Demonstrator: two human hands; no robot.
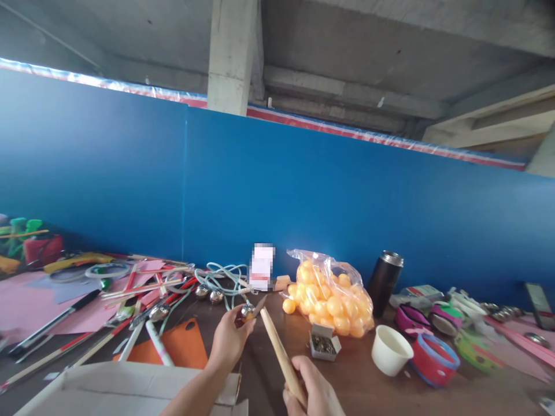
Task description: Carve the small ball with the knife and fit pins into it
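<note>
My left hand [229, 341] is closed in a pinch at a shiny silver ball [247, 311]. A thin, pointed brown piece [259, 305] sticks out beside the fingertips; whether the fingers grip it too is unclear. Pale blue cord [221, 279] lies in loops just behind, with more silver balls [216, 297] close by. In my right hand [314, 387] is a light wooden stick [280, 349], gripped near its lower end. The stick's far tip points up and left toward the left hand, apart from the ball.
A clear bag of orange balls [333, 300], a small box of metal pieces [324, 345], a paper cup [391, 351] and a black bottle [385, 283] stand right. Coloured paper [26, 303], pens and sticks clutter the left. Cardboard [108, 387] lies in front; a blue wall [277, 190] rises behind.
</note>
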